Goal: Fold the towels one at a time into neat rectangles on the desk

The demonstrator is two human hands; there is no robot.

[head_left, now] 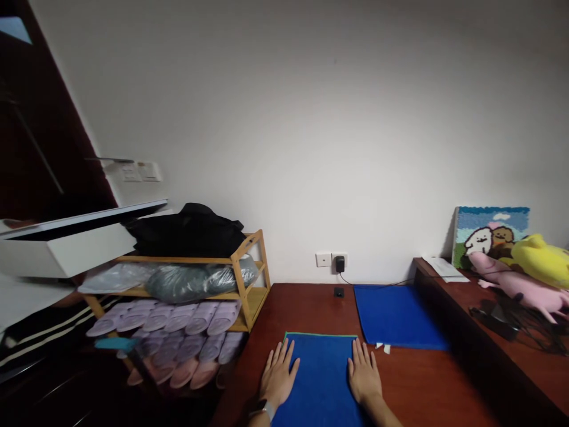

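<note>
A blue cloth (322,379) with a green edge along its far side lies flat on the reddish-brown table (418,385). My left hand (279,375) rests flat on its left edge, fingers apart and pointing away from me, with a watch on the wrist. On the right edge of the cloth lies my right hand (365,372), palm down with its fingers spread. Neither hand grips anything. Farther back to the right, a second blue cloth (400,317) is spread on the table, with small white scraps (386,349) at its near edge.
Left of the table stands a wooden rack (242,279) with a black bag (191,234) and purple slippers (191,317). A black plug (340,264) sits in the wall socket. A raised ledge at right holds a pink plush (515,284) and a yellow plush (542,261).
</note>
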